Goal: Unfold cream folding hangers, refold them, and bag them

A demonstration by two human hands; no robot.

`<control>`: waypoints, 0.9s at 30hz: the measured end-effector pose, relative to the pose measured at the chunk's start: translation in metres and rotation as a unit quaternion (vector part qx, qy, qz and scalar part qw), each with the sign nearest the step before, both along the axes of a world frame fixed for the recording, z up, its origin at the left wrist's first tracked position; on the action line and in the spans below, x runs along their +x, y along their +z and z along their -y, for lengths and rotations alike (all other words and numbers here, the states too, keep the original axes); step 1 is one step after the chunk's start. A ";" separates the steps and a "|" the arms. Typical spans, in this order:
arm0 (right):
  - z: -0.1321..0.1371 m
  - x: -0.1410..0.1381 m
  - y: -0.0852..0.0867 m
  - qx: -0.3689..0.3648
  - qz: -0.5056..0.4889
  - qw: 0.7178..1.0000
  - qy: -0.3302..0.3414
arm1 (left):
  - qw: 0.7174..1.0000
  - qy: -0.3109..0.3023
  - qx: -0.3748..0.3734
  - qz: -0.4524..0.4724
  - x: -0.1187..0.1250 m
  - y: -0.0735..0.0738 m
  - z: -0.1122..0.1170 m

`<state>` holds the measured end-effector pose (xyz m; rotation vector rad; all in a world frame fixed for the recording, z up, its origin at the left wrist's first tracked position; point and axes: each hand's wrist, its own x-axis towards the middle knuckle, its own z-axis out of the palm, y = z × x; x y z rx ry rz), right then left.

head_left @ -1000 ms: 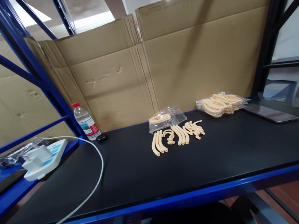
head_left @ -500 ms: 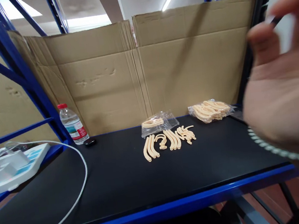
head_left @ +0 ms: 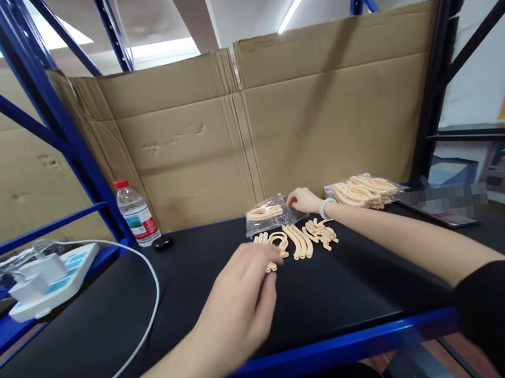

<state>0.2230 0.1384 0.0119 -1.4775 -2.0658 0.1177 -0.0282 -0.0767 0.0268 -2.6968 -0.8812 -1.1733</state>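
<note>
My left hand (head_left: 243,295) hovers over the front of the black table, thumb apart from the curved, slightly blurred fingers. It partly covers the left group of cream, tube-like strips (head_left: 263,238); nothing shows in its grasp. Farther back, my right hand (head_left: 305,199), with a beaded bracelet at the wrist, has its fingers closed at the right edge of a clear plastic bag (head_left: 287,214). Inside that bag lie a few cream strips (head_left: 264,213). Between the hands are longer curved strips (head_left: 298,242) side by side and a small heap of short curly pieces (head_left: 321,233).
A fuller bag of cream strips (head_left: 364,191) lies behind my right forearm, with a dark phone-like slab (head_left: 442,213) to its right. At left stand a water bottle (head_left: 137,216), a small black object (head_left: 162,243) and a power strip (head_left: 55,283) with a white cable (head_left: 156,288). Cardboard (head_left: 182,148) backs the table.
My right hand has gone from close in front of the camera to the plastic bag at the back. My left hand has come into view over the strips. The view has shifted slightly.
</note>
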 end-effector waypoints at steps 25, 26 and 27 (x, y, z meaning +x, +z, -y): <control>-0.043 0.000 -0.024 -0.051 -0.172 0.984 -0.005 | 0.951 0.141 -0.272 -0.035 -0.001 -0.051 -0.201; -0.042 0.003 -0.022 -0.056 -0.200 0.978 -0.011 | 0.952 0.138 -0.273 -0.033 -0.001 -0.051 -0.200; -0.040 0.006 -0.020 -0.057 -0.229 0.972 -0.017 | 0.952 0.135 -0.272 -0.030 -0.001 -0.051 -0.199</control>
